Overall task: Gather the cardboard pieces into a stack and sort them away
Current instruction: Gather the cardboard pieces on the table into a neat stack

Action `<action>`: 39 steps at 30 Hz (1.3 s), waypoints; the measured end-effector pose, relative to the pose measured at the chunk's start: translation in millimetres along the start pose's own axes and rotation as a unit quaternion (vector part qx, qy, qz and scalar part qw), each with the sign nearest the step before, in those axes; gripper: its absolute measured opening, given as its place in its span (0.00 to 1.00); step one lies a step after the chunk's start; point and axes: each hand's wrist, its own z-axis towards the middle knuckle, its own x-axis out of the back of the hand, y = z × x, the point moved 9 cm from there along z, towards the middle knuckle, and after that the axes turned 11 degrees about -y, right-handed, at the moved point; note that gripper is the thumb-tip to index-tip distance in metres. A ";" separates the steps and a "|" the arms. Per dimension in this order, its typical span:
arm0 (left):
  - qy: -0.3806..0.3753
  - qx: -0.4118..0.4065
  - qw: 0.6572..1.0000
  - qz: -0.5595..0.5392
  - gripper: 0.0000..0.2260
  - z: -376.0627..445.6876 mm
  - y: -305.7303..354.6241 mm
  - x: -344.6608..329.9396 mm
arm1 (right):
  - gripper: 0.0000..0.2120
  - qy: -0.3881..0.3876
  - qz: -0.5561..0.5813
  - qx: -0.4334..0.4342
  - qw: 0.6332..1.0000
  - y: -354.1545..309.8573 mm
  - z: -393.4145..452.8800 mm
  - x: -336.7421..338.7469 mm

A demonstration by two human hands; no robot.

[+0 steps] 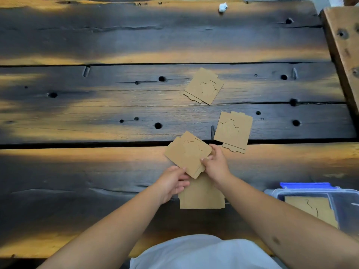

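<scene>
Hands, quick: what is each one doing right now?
Left hand: fingers grip the held cardboard piece at its near corner.
Right hand: fingers pinch the same piece's right edge.

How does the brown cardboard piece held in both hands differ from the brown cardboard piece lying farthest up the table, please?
The held cardboard piece is pinched by the left hand and right hand; the farthest cardboard piece lies flat, untouched. The held one overlaps another piece; the farthest lies alone. Both show curved cut lines.
</scene>
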 end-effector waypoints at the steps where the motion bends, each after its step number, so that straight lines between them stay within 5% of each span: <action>1: 0.027 -0.029 0.999 -0.030 0.13 0.4 8.5 9.2 | 0.26 -0.018 0.005 0.005 1.000 -3.8 1.6 2.4; 4: 0.092 -0.096 0.988 -0.077 0.18 -6.3 28.6 36.9 | 0.30 -0.084 0.036 0.005 0.996 -5.6 -3.1 12.5; 7: 0.090 -0.086 0.989 0.075 0.17 -12.6 39.7 43.7 | 0.31 -0.112 0.017 0.010 0.993 1.1 -11.6 24.9; 14: 0.017 -0.094 0.949 0.301 0.11 -23.5 18.1 1.0 | 0.12 0.014 -0.176 -0.007 0.984 32.5 -31.0 56.8; 21: 0.075 -0.067 0.924 0.368 0.15 -20.9 -13.9 -5.0 | 0.15 0.013 -0.258 0.013 0.966 49.9 -52.4 50.9; 32: 0.113 -0.011 0.912 0.395 0.06 -16.3 -9.4 9.9 | 0.15 0.005 -0.311 -0.003 0.950 47.5 -48.4 47.4; 39: 0.102 0.052 0.969 0.218 0.05 -15.7 -24.9 5.3 | 0.07 -0.004 -0.269 -0.100 0.958 65.4 -46.7 46.3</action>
